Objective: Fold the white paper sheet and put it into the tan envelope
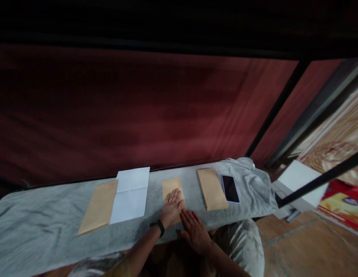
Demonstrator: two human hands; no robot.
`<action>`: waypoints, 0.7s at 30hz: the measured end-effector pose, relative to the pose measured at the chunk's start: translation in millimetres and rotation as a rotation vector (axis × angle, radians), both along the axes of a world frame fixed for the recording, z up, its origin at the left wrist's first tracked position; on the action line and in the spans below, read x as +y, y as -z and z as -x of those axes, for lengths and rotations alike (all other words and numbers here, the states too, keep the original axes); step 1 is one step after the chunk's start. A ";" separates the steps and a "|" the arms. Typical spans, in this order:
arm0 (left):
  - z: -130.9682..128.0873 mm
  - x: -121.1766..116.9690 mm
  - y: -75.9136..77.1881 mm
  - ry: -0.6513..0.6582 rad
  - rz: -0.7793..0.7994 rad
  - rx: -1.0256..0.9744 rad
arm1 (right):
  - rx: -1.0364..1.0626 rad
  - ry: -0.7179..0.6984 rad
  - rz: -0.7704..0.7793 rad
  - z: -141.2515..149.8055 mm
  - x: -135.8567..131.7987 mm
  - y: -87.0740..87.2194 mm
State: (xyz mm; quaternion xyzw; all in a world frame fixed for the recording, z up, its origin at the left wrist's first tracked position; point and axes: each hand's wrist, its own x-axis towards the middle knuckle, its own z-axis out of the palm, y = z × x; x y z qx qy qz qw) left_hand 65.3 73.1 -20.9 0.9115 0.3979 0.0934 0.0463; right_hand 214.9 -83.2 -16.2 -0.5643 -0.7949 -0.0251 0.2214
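Observation:
A brown paper envelope point(170, 186) lies in front of me on the grey cloth. My left hand point(172, 207), with a dark band on its wrist, rests flat on the envelope, fingers stretched toward its far end. Beside it, my right hand point(195, 231) has its fingers extended at the envelope's near right edge; its palm hangs over the bench edge. Off to the left are white paper sheets point(132, 196) with a crease across them, partly beside or over another brown envelope stack point(98, 206). To the right sits a thicker stack of brown envelopes point(212, 189).
A phone point(230, 189) with a dark screen lies right of the thicker stack. Grey cloth point(40, 215) covers the narrow bench, bunched at its right end. A dark red panel point(132, 111) stands behind. Boxes, one red and yellow point(344, 204), are on the tiled floor at right.

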 end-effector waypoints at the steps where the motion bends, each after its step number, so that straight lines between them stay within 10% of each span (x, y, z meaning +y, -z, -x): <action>1: -7.7 9.6 -1.0 -0.021 -0.008 0.011 | 0.011 0.002 -0.001 0.3 0.1 -0.4; 10: -35.5 46.0 -7.7 -0.079 -0.012 0.002 | 0.026 0.014 -0.005 0.7 -0.4 -0.2; 21: 39.3 -61.1 -1.3 0.124 -0.064 0.017 | 0.054 0.047 -0.039 3.8 -1.4 13.2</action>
